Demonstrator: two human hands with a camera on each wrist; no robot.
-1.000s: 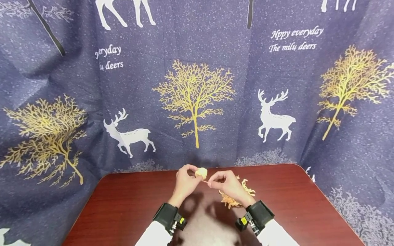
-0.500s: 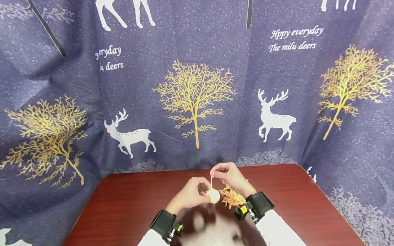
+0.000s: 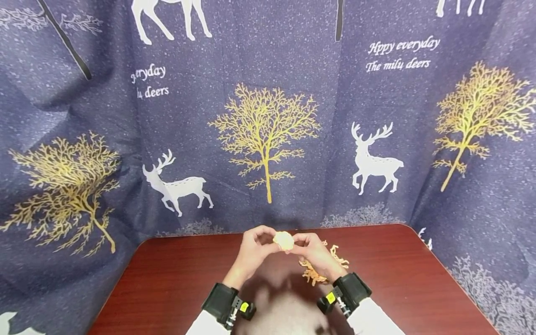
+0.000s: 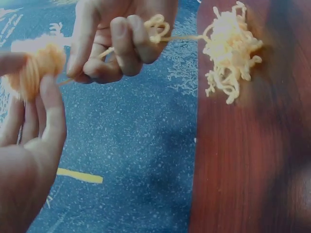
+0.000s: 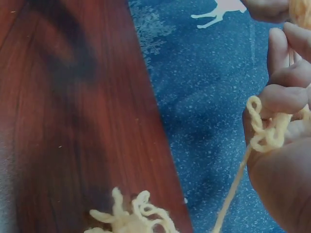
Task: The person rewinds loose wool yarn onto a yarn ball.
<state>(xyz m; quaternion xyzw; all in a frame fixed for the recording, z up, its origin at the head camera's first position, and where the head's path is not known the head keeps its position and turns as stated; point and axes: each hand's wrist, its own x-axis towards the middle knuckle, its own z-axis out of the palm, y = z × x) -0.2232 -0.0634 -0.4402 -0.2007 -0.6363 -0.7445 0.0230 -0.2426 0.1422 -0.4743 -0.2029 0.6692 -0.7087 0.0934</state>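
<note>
On reddish, seemingly wooden table (image 3: 180, 274), tangled yarn (image 4: 232, 51), deer-print cloth (image 3: 310, 158) behind

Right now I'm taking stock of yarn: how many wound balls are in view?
1: the wound ball, held by the left hand, beside the right hand. The loose yarn on the table is an unwound heap; anything buried in it would be hidden.

Pale orange-yellow yarn (image 3: 284, 240), reddish-brown counter (image 3: 167, 284)
Speckled blue cloth (image 3: 289, 51) with white deer (image 3: 377, 166), golden trees (image 3: 267, 163); black wrist straps (image 3: 218, 301)
</note>
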